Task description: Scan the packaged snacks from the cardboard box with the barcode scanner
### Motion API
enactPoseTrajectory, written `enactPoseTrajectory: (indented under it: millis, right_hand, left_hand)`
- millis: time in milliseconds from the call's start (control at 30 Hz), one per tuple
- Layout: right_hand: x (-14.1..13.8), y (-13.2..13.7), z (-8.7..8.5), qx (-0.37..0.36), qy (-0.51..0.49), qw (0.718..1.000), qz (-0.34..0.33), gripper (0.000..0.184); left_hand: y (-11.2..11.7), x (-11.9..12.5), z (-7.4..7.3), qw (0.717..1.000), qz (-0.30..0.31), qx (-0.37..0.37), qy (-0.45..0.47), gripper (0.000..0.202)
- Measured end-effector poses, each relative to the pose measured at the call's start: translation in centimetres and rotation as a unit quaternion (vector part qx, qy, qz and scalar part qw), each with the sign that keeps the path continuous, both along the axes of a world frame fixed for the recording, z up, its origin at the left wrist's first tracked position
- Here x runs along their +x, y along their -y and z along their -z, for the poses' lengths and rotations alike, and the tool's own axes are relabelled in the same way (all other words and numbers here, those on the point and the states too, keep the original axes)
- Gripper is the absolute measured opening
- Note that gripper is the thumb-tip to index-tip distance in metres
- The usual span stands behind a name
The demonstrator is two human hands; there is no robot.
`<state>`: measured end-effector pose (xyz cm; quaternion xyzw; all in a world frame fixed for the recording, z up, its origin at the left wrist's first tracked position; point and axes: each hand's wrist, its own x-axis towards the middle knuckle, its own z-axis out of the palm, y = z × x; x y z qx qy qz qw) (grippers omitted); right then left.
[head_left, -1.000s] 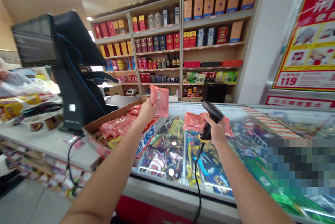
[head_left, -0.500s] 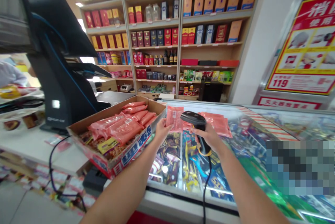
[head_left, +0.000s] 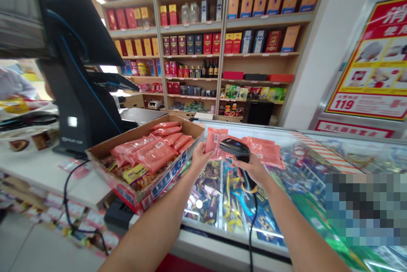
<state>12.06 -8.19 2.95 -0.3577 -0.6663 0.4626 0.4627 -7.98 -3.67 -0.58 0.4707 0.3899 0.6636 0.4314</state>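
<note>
My left hand (head_left: 199, 157) is closed on a pink snack packet (head_left: 213, 141), held upright over the glass lid of a freezer (head_left: 305, 166). My right hand (head_left: 251, 169) grips a black barcode scanner (head_left: 237, 150), its head right beside the packet. A cable hangs down from the scanner's handle. Behind the scanner, a pile of the same pink packets (head_left: 265, 151) lies on the freezer lid. To the left stands an open cardboard box (head_left: 159, 183) with several more pink packets in it.
A black till terminal (head_left: 73, 64) stands on the white counter (head_left: 44, 174) at the left, with a cable trailing down. Shelves of boxed goods (head_left: 206, 47) fill the back wall. A person's sleeve (head_left: 12, 85) shows at the far left. A red poster (head_left: 375, 60) hangs at right.
My left hand has brought the packet down from head height to in front of the scanner. My right hand has turned the scanner's head toward it. The view has shifted left.
</note>
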Motion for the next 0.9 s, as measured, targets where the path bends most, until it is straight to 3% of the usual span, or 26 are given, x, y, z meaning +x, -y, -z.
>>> enactPoseTrajectory:
  millis: [267,433,533,733,900]
  right_hand:
    - [-0.3,0.4,-0.4,-0.026,-0.027,0.999,0.032,0.024]
    - [0.7,0.2,-1.4,-0.020,-0.144,0.981,0.125,0.026]
    - [2.5,-0.2,-2.4,-0.029,-0.238,0.961,0.137,0.025]
    - [5.2,-0.8,-3.2,-0.054,-0.320,0.930,0.172,0.025]
    - [4.8,-1.2,-2.7,-0.050,-0.336,0.924,0.178,0.025]
  left_hand:
    - [-0.1,0.1,0.3,1.000,0.006,0.004,-0.006,0.036]
    - [0.2,0.2,0.1,0.998,0.008,-0.056,0.017,0.044]
    - [0.2,0.7,-0.8,0.995,0.018,-0.086,0.050,0.047]
    - [-2.2,4.9,-4.0,0.993,0.037,-0.104,0.037,0.026]
    - [-5.6,9.4,-5.5,0.987,0.012,-0.134,-0.086,0.020]
